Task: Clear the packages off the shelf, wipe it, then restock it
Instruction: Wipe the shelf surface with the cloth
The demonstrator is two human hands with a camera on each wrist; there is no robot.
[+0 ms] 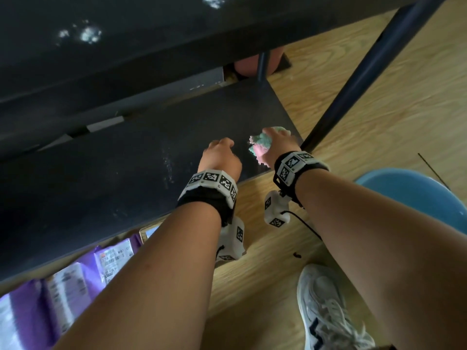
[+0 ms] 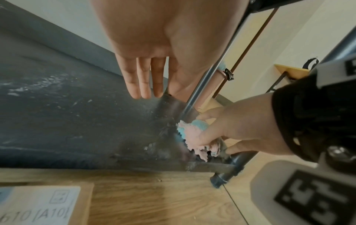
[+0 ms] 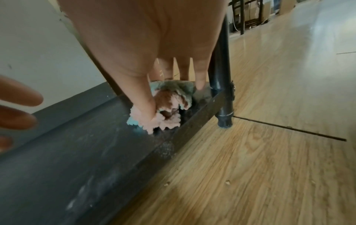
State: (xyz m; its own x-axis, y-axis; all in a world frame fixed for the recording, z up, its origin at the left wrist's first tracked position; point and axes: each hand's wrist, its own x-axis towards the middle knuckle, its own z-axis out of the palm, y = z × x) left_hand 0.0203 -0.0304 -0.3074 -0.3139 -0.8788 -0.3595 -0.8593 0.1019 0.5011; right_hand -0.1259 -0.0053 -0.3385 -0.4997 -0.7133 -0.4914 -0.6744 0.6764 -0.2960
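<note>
wiping shelf (image 1: 131, 157) with cloth (image 1: 260, 147)

1. The right hand (image 1: 276, 145) reaches forward and down, its back facing up, the forearm bare and the wrist wrapped in a black band with white marker blocks.
2. Its fingers (image 3: 200, 73) and thumb curl round a bunched pink and blue cloth (image 2: 194, 134), which bulges out between thumb and fingertips.
3. The left hand (image 1: 219, 157) hovers just beside the right, palm down, on a bare forearm with the same kind of wrist band.
4. In the left wrist view its fingers (image 2: 144, 79) lie straight and close together, holding nothing.
</note>
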